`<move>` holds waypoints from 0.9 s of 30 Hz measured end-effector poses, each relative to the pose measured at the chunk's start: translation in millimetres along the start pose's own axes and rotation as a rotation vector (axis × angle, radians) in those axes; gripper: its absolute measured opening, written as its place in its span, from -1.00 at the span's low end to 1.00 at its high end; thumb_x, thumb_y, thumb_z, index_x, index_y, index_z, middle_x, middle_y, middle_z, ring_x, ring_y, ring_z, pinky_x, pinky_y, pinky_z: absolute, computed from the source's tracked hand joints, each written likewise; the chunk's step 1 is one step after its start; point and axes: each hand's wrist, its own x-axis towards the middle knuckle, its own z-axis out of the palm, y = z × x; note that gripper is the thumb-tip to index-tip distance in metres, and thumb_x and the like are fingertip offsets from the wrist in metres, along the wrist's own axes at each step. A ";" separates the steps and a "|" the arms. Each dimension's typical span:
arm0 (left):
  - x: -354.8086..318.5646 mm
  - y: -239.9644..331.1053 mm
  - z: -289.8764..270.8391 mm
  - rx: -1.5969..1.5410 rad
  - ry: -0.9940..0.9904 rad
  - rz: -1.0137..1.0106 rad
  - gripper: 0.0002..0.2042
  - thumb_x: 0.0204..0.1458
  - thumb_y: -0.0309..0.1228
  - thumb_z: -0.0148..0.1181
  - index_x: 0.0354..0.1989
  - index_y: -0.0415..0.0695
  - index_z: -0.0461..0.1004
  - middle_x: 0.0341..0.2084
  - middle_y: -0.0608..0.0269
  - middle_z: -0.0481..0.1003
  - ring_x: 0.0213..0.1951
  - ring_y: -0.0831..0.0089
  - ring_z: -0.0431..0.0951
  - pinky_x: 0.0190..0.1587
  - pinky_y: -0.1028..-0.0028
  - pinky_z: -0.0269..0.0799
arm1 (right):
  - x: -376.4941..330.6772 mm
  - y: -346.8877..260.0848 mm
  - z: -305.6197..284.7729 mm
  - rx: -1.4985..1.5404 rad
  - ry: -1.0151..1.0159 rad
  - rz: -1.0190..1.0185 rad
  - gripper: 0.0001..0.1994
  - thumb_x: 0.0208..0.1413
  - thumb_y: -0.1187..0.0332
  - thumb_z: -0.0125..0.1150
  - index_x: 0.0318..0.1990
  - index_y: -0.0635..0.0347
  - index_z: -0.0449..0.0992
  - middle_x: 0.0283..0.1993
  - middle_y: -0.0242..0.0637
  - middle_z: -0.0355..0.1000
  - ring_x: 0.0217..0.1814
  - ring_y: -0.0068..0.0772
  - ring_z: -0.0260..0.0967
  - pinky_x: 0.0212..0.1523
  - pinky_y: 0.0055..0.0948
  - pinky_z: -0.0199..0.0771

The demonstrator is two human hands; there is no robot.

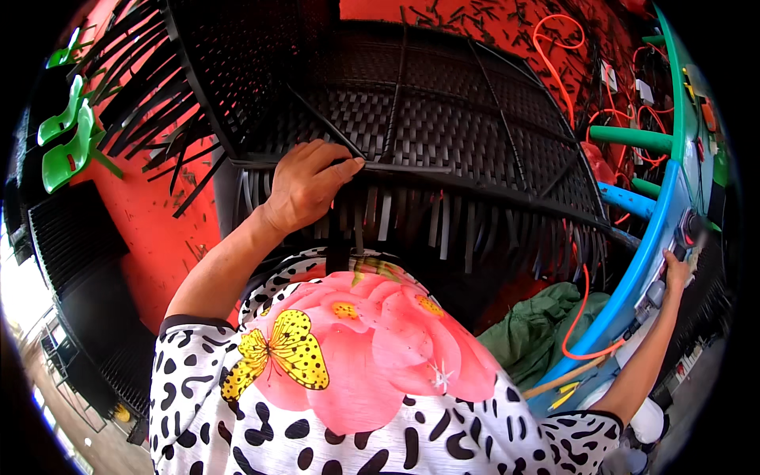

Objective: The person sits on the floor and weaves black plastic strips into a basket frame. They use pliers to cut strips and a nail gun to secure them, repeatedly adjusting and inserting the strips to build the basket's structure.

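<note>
— Gripping the rim of that black woven panel, is the left hand?

— Yes: its fingers are curled over the dark frame bar at the panel's near edge, thumb tucked under, so it is closed on the bar. The panel lies just in front of the person's chest, over the red floor, and loose strip ends hang down from the edge below the hand. I judge the hold steadies the piece where the weave is unfinished.

— And the right hand?

— It reaches far out to the right, to the blue table edge, touching something small there. Whether it is spread or pinching, I cannot tell; it is too small and near the rim of the view.

— What lies around?

— An orange cord trails across the floor and over a green cloth beside the table. Cut black bits scatter the floor beyond, and green plastic chairs stand far left, well apart from the work
</note>
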 end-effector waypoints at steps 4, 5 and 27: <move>-0.5 -5.0 3.2 -0.030 -0.012 0.007 -0.70 -0.25 -0.57 0.17 -0.24 -0.15 0.50 -0.38 0.18 0.48 -0.43 0.23 0.48 -0.43 0.34 0.35 | -121.8 -148.6 -18.4 0.274 -0.214 -0.169 -0.82 -0.02 0.29 0.15 -0.45 0.23 0.41 -0.63 -0.43 0.28 -0.61 -0.60 0.22 -0.51 -0.59 0.22; 0.1 -6.7 5.7 -0.035 -0.009 0.013 -0.70 -0.26 -0.57 0.17 -0.24 -0.15 0.50 -0.38 0.19 0.48 -0.42 0.24 0.48 -0.43 0.34 0.35 | -154.6 -184.8 -16.6 0.314 -0.245 -0.204 -0.81 -0.04 0.29 0.15 -0.42 0.24 0.40 -0.62 -0.42 0.29 -0.61 -0.59 0.22 -0.51 -0.59 0.22; -7.7 -3.4 10.1 -0.118 0.065 -0.079 -0.69 -0.32 -0.42 0.15 -0.29 -0.17 0.51 -0.41 0.19 0.44 -0.40 0.30 0.46 -0.39 0.40 0.34 | -262.5 -452.0 111.3 -0.133 -1.441 -0.295 -0.48 -0.49 0.49 0.26 -0.16 0.27 0.39 -0.48 -0.40 0.38 -0.45 -0.60 0.30 -0.41 -0.55 0.33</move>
